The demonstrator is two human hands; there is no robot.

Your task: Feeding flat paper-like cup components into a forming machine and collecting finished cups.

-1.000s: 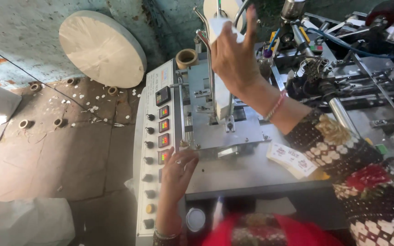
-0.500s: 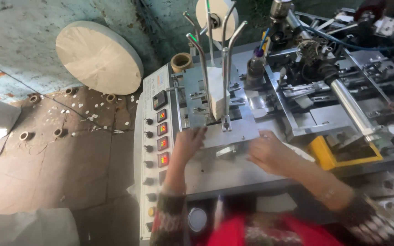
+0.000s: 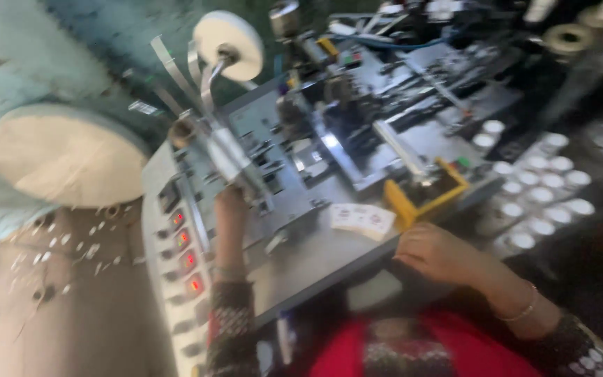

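left hand (image 3: 230, 209): reaching up to the metal guide (image 3: 235, 164) on the machine, fingers' state unclear from blur
right hand (image 3: 437, 253): fingers curled together, resting on the counter (image 3: 315, 262) edge
paper cards (image 3: 361, 218): at 10 o'clock of right hand, near
yellow tray (image 3: 420, 195): 12 o'clock of right hand

Two hands, left hand (image 3: 230, 202), right hand (image 3: 441, 255), four red-lit displays (image 3: 184, 249), one yellow tray (image 3: 427, 192), two white discs (image 3: 64, 155).

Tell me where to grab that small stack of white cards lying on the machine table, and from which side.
Take the white cards by their near edge, coming from the person's side, likely with the right hand, the closer one. They lie flat on the grey table; the yellow tray crowds their right side, so pinching or sliding them toward the table edge seems easiest.
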